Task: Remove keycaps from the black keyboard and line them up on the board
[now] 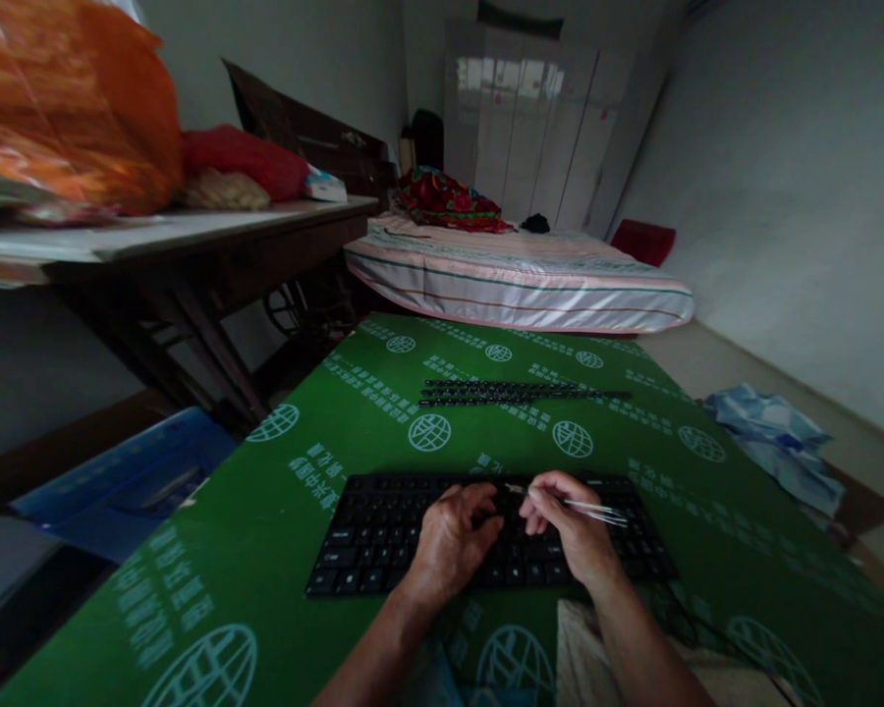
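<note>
A black keyboard [383,535] lies on a green printed table cover [265,550] in front of me. My left hand [453,540] rests on the middle keys with its fingers curled down onto them. My right hand [571,525] sits beside it over the keys, pinching thin metal tweezers [593,509] whose free end points right. The tweezers' tip near the fingertips of both hands is hard to make out. A second black keyboard [516,393] lies farther back on the cover.
A wooden sewing-machine table [177,245] with orange and red bags stands at the left. A blue bin [125,476] sits below it. A mattress [516,280] lies behind, and crumpled blue cloth [773,432] on the floor at right.
</note>
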A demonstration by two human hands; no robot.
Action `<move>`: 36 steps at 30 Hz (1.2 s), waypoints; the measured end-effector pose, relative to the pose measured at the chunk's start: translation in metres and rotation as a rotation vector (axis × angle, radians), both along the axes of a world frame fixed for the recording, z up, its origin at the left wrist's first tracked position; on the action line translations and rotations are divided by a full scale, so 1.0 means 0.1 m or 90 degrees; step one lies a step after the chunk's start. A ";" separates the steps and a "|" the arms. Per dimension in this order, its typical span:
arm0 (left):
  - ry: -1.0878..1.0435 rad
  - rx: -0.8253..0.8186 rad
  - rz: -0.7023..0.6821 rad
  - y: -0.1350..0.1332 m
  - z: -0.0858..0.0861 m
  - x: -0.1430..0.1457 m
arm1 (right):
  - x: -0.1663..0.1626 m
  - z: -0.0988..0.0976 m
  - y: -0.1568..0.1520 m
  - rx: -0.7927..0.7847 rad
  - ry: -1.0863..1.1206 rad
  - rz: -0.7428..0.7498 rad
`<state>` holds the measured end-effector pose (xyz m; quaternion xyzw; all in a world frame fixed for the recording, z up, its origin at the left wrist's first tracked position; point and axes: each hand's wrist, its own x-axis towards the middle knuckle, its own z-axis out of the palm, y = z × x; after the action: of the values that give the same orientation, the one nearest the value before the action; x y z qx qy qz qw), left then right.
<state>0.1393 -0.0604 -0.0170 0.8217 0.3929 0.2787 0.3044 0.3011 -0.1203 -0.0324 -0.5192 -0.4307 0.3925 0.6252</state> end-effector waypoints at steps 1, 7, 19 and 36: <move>0.000 0.002 0.000 0.00 0.00 0.00 | 0.00 0.00 0.00 -0.001 -0.002 -0.001; -0.005 0.008 0.006 -0.01 0.00 0.01 | 0.00 -0.01 0.00 -0.004 -0.001 -0.001; -0.003 0.008 0.004 -0.01 -0.01 0.01 | 0.01 0.00 0.00 -0.010 -0.001 -0.004; 0.010 0.011 -0.008 0.02 -0.07 0.00 | 0.00 0.03 0.00 -0.011 -0.002 -0.002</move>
<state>0.1391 -0.0589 -0.0236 0.8288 0.3878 0.2740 0.2958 0.3010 -0.1204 -0.0295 -0.5261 -0.4275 0.3944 0.6205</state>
